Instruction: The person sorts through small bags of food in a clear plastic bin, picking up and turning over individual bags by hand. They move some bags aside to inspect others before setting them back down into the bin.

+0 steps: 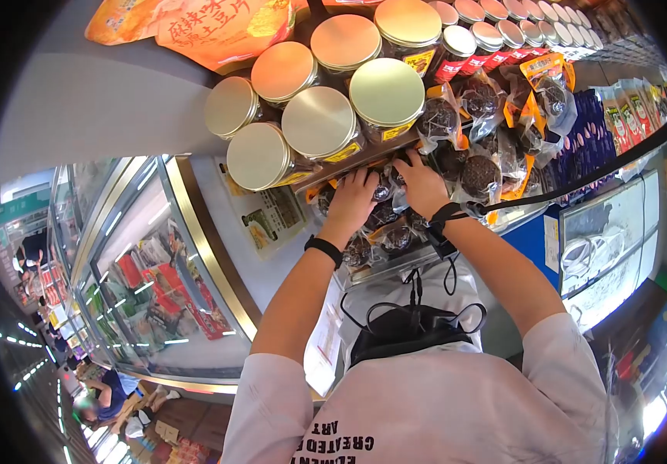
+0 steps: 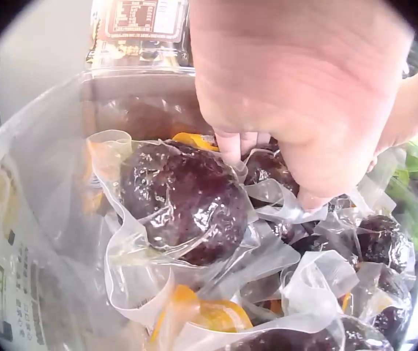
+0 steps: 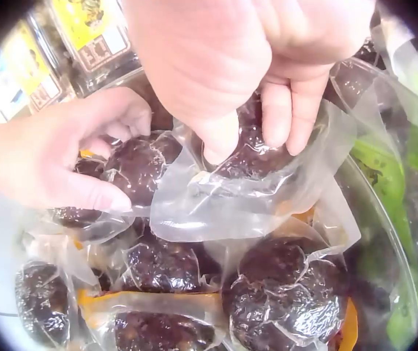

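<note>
A clear plastic bin (image 2: 19,139) is full of dark brown, glossy round food balls sealed in clear vacuum packs, some with orange labels. My left hand (image 1: 353,203) reaches into its far part, fingers and thumb curled round one vacuum-packed ball (image 3: 141,170) in the right wrist view. Beside it, my right hand (image 1: 425,189) grips another vacuum-packed ball (image 3: 256,157) from above, and the pack's clear edge sticks out below the fingers. More packs, such as a large vacuum-packed ball (image 2: 187,201), lie around both hands.
Wide jars (image 1: 318,120) with metal lids stand just beyond the bin, with rows of smaller jars (image 1: 488,35) farther right. More packed balls (image 1: 480,176) and dark blue packets (image 1: 581,139) lie to the right. A glass-fronted cabinet (image 1: 156,263) stands on the left.
</note>
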`<state>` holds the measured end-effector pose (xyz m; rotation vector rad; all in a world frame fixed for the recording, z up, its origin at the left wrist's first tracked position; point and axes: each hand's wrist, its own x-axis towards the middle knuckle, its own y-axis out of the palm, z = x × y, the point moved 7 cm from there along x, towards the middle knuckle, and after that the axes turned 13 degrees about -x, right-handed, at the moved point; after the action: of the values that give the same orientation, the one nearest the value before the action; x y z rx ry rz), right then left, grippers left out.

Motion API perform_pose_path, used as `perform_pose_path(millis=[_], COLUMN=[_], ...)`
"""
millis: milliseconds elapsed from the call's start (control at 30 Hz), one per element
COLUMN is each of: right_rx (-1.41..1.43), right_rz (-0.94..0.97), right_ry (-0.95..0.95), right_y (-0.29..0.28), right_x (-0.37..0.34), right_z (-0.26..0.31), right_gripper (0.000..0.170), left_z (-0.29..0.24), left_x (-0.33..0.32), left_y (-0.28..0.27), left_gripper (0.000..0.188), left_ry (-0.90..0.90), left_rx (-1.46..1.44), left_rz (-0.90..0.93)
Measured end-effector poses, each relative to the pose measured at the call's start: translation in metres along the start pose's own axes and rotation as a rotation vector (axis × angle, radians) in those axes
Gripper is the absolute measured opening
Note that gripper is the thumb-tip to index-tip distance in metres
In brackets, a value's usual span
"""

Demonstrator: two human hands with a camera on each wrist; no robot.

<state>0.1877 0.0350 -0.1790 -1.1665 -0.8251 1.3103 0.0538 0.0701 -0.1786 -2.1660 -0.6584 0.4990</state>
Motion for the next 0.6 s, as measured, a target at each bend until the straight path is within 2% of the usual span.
perform_pose_path(millis=[167, 367, 467, 533, 600], right_rx=[-0.082, -0.105, 0.051, 0.099, 0.197], right_rz=[0.064, 0.139, 0.054, 0.07, -0.037], right_ry=[0.055, 0.077, -0.015, -0.008, -0.041], right_y=[0.01, 0.014, 0.015, 0.008, -0.013], right_x=[0.01, 0.014, 0.012, 0.01, 0.004], right_z=[0.002, 0.003, -0.007, -0.008, -0.003], right_gripper=[0.04, 0.039, 0.044, 0.05, 0.051], left_z=[0.0, 0.001, -0.002, -0.005, -0.02], left_x=[-0.002, -0.003, -0.008, -0.014, -0.03], left_y=[-0.002, -0.002, 0.001, -0.001, -0.019], left_gripper=[0.057, 0.057, 0.055, 0.054, 0.053], left_ry=[0.051, 0.021, -0.041, 0.011, 0.066], left_rx=[-0.032, -0.067, -0.077, 0.012, -0.056], left_rz=[-0.032, -0.014, -0.045, -0.09, -0.221])
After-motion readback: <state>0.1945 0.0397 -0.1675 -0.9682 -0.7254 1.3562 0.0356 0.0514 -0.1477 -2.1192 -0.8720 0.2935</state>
